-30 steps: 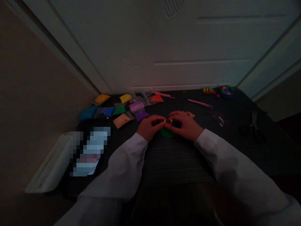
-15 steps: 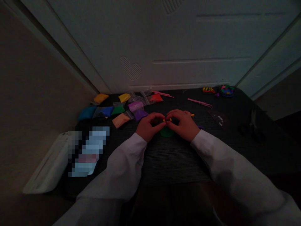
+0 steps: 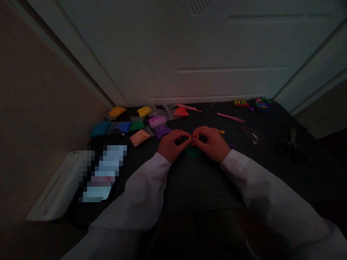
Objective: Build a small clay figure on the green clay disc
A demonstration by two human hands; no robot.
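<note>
My left hand (image 3: pixel 172 146) and my right hand (image 3: pixel 213 143) meet over the table, thumbs and fingertips pinched together. Between them is a small orange-yellow piece (image 3: pixel 197 137), apparently modelling clay, partly covered by the fingers. Something reddish shows just below it, too small to make out. Under the fingertips lies a flat green disc (image 3: pixel 193 152) on the dark table. Close behind my right hand sits another small yellow-orange piece (image 3: pixel 222 131), and a purple strip (image 3: pixel 231 146) lies at its right side.
Several bags of coloured clay, among them a peach bag (image 3: pixel 140 137), lie at left. A phone (image 3: pixel 108 169) and a white case (image 3: pixel 58 187) are nearer. Pink tweezers (image 3: pixel 231 117), a small plastic bag (image 3: pixel 252 135), scissors (image 3: pixel 292 146) and colourful figures (image 3: pixel 262 104) stand at right.
Both hands stay in nearly the same place, with their fingertips shifting slightly around the orange-yellow piece. The view has moved very slightly.
</note>
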